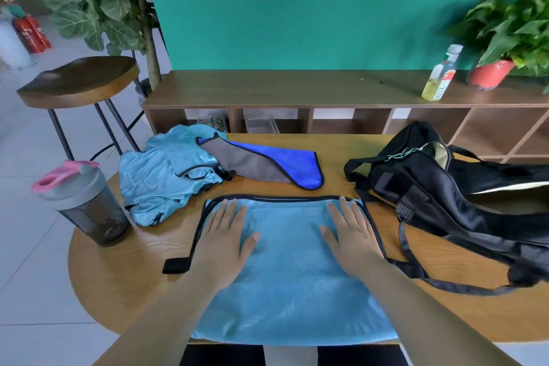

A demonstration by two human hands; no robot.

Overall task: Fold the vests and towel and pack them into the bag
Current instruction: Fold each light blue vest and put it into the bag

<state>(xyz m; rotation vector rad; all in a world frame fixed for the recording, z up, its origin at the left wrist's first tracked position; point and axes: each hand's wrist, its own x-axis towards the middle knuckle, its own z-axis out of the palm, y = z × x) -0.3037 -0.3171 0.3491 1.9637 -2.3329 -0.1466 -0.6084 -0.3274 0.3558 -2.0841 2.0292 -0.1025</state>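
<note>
A light-blue vest (pixel 289 270) with black trim lies flat on the near part of the wooden table (pixel 124 285). The left hand (pixel 222 242) and right hand (pixel 352 239) press on it, palms down, fingers straight. Far left sit a crumpled blue vest (pixel 157 178) and a blue-grey towel (pixel 267 165); a black bag (pixel 430 187) lies right, a shaker bottle (pixel 86 202) left.
</note>
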